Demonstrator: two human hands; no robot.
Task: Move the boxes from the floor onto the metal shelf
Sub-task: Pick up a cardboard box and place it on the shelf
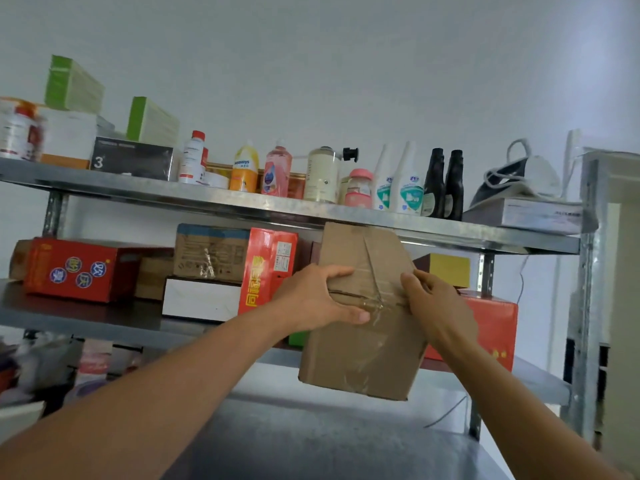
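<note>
Both arms are raised toward the metal shelf [242, 204].

- Cardboard box [367, 344]: plain brown, taped along its seams, held up in the air in front of the middle level. It is tilted. Its upper edge comes just below the front lip of the top level, and its lower corner hangs ahead of the middle level's edge. I cannot tell whether its far end touches anything behind it.
- Left hand [318, 296]: grasping the box's left side, fingers wrapped over the edge, thumb laid across the front face near the tape seam.
- Right hand [440, 299]: grasping the box's right side, fingers curled onto the front face.

Middle level, left to right:
- a red box with round stickers [76, 270]
- a white box [201, 299] with a printed brown carton [211, 254] on top of it
- a tall red box [266, 268] standing on end, just left of the held box
- a wide red box [491, 327] behind the right hand, with a yellow box [448, 270] sitting on it

Top level:
- green-and-white boxes [72, 84] stacked at the left
- a black box marked 3 [133, 162]
- a row of bottles, including a yellow bottle [245, 169], a pink bottle [277, 171], two white spray bottles [398, 181] and two black bottles [445, 185]
- a clothes iron [519, 178] resting on a flat grey box at the far right
</note>
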